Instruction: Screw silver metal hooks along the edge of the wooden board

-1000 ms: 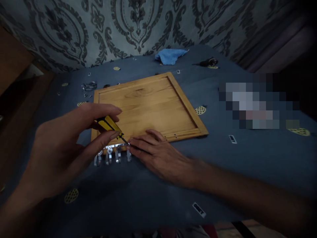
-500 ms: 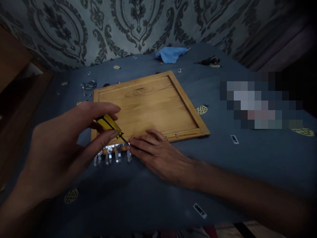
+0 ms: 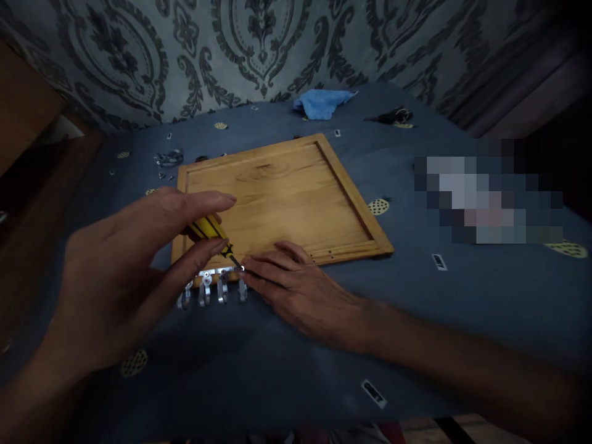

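My left hand [image 3: 124,271] is closed loosely round the yellow and black handle of a screwdriver [image 3: 210,228], thumb on one side and index finger stretched past the other. Its shaft slants down to a shiny screw [image 3: 242,269] at the right end of a metal hook rail [image 3: 217,272]. Several curved hooks hang from this rail, over the near edge of a framed wooden panel [image 3: 272,203]. My right hand [image 3: 300,290] lies low across that edge, its fingertips gripping the rail's end beside the screw. The undersides of those fingers are hidden.
The panel lies on a blue patterned cloth [image 3: 305,382]. Behind its left corner are small screws [image 3: 165,177] and a clear bundle [image 3: 169,158]. A blue rag [image 3: 324,103] and a dark coiled cord [image 3: 393,115] lie at the back. Dark furniture [image 3: 41,216] stands at left.
My left index finger has straightened, and the thumb and screwdriver handle have shifted slightly right. The tip stays at the screw. My right hand holds its place; the whole view has drifted a little.
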Motion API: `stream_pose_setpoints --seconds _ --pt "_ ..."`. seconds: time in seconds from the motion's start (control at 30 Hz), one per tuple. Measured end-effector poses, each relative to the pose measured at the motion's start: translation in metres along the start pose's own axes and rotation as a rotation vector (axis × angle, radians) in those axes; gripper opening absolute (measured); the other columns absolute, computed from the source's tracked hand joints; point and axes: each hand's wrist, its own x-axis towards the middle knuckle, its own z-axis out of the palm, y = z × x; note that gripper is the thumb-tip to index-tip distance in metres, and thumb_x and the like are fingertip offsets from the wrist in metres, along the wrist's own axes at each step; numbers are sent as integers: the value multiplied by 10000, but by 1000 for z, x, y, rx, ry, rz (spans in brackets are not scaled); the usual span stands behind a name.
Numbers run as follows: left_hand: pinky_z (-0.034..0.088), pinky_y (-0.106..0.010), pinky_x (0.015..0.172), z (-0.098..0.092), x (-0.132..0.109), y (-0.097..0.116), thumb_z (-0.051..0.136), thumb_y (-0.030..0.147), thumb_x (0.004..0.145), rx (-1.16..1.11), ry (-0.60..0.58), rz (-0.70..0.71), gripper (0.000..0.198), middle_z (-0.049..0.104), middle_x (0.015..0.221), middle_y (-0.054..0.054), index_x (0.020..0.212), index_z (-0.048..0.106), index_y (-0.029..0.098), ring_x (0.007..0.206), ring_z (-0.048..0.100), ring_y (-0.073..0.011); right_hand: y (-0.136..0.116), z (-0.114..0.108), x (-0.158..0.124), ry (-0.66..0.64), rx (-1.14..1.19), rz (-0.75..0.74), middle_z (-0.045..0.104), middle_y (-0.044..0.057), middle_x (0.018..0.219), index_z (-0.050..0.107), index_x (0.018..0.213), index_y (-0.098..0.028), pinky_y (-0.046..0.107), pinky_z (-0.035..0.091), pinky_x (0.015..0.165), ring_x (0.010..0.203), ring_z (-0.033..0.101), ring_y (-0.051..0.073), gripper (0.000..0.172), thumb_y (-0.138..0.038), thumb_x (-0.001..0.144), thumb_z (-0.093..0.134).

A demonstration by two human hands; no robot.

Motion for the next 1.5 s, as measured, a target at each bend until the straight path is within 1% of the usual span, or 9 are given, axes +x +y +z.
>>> stream_pose_setpoints --seconds 0.27,0.5,0.67,0.77,0.97,1.1,1.3,1.4,1.5 --pt "561 -339 918 -5 -1 0 637 301 973 40 -40 -5 353 756 1178 22 1325 673 308 1021 732 -196 0 0 -1 26 7 -6 656 121 1440 586 1437 -137 524 341 1206 1376 536 254 398 -164 1064 449" --pt "530 -279 665 -2 4 1 674 331 974 113 25 104 305 676 885 11 1269 713 263 721 643 -133 1 2 -2 22 21 -14 647 135 1449 564 1451 -114 561 343 1198 1397 519 266 411 -151 1052 474" --pt "570 -309 782 -4 0 1 650 285 967 20 12 -11 306 747 1069 12 1268 704 288 930 732 -176 1 2 -2 28 13 -14 653 135 1441 565 1456 -132 563 358 1189 1390 530 262 430 -128 1029 516" --pt "591 -297 758 -4 -1 -2 656 314 948 38 14 -45 333 751 1130 25 1280 677 307 956 754 -187 2 1 -2 20 18 -18 650 140 1442 572 1456 -144 559 356 1191 1386 530 263 443 -126 1015 537" --pt "609 -251 787 0 4 -2 607 371 1003 177 -38 84 322 771 1073 -13 1285 659 224 794 742 -145 1 2 -1 9 10 -1 649 119 1449 585 1449 -181 537 334 1202 1390 525 253 419 -154 1041 496" --pt "620 -261 812 1 4 1 602 315 1006 126 -27 117 306 773 1048 -8 1296 663 240 856 749 -160 1 3 -1 27 -2 -10 671 129 1414 576 1449 -149 542 347 1194 1377 535 255 412 -155 1047 489" --pt "630 -319 939 -2 2 1 584 259 986 74 -72 112 368 767 1175 17 1337 651 346 1010 764 -206 1 0 -1 26 4 -15 648 117 1450 577 1439 -143 537 341 1193 1369 536 257 392 -168 1070 448" --pt "633 -294 881 -1 2 1 580 259 993 91 -75 125 364 761 1151 2 1343 651 325 991 762 -207 1 1 -1 35 3 -19 662 130 1427 574 1442 -137 546 355 1181 1359 542 259 399 -157 1057 470" --pt "619 -262 757 0 3 3 592 277 1000 125 -54 138 321 742 1005 -4 1311 673 296 841 740 -181 1 3 -1 58 -1 -25 668 137 1414 575 1443 -141 546 365 1174 1350 549 255 410 -143 1039 507"
